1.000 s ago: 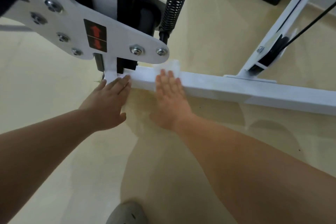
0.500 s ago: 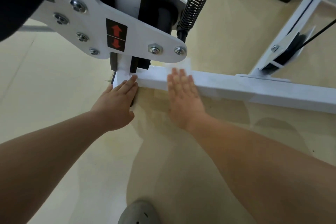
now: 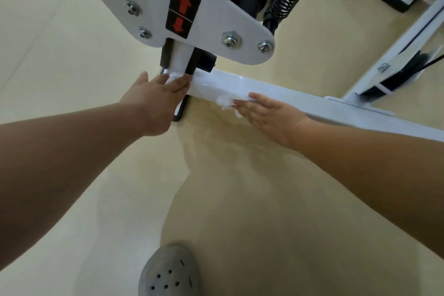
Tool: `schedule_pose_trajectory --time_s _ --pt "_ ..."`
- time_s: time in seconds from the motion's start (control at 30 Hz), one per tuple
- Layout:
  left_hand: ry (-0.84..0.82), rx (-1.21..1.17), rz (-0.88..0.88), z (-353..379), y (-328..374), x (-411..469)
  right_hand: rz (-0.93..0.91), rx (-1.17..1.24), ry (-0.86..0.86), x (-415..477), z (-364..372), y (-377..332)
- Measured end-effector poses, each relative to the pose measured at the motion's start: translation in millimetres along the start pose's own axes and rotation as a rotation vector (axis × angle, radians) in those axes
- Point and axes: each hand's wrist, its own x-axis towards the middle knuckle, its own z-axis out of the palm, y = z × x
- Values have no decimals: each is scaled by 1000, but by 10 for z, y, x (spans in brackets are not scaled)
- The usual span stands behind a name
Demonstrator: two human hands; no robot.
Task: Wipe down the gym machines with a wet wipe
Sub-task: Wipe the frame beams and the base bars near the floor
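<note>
Wet wipe [image 3: 228,103] — white, crumpled into a wad — sits against near side of white floor beam [image 3: 298,98], pressed there by straight fingers of right hand [image 3: 266,114]. Left hand [image 3: 156,96] lies flat on beam's left end — grip empty.

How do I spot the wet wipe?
Find the long white bar lying low across the floor. Follow it to the right hand pressed flat on its near side. The wet wipe is the crumpled white bit poking out from under it, wrinkly where the bar is smooth.
</note>
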Motion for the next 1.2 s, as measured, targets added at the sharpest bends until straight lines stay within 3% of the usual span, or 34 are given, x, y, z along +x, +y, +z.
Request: schedule_pose_trajectory --time_s 0.3,0.6,0.7,0.93,1.1,1.2 --pt "-70 -132 -62 -133 53 -9 133 172 55 652 -636 322" --pt "-44 -175 -93 -159 197 102 143 102 100 -303 281 7" --pt "-33 -189 -97 -173 214 84 118 133 95 -297 282 33" --pt "27 -252 -119 -216 308 38 163 438 106 500 -563 240" --pt "87 -158 -10 -434 531 129 229 558 155 8 -114 120" --pt "95 -115 116 -565 829 241 466 827 80 -619 332 -169"
